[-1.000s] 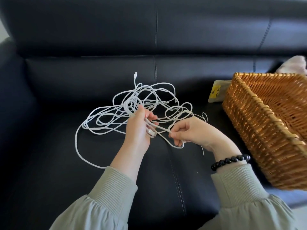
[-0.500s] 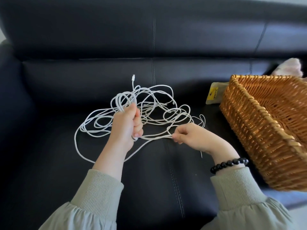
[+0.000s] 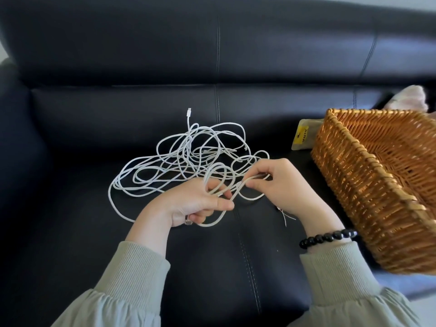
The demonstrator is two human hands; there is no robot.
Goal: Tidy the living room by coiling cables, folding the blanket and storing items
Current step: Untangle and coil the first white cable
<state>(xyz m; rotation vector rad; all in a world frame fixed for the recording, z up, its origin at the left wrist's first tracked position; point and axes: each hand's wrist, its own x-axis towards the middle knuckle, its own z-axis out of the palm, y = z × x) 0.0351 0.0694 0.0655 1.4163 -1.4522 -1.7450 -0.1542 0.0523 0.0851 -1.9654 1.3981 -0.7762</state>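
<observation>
One wide-angle camera, worn on the head, faces forward and down at the sofa seat (image 3: 82, 244) from close range; left hand (image 3: 191, 204) and right hand (image 3: 285, 185) sit mid-frame

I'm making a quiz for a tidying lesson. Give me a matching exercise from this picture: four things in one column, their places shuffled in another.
1 white cable
2 wicker basket
3 bead bracelet
4 yellow packet

a round the wrist of the right hand
b between the basket and the sofa backrest
c on the sofa's right side
d held by the left hand and right hand, rest tangled on the seat

Pairs: 1-d, 2-c, 3-a, 4-b
</observation>
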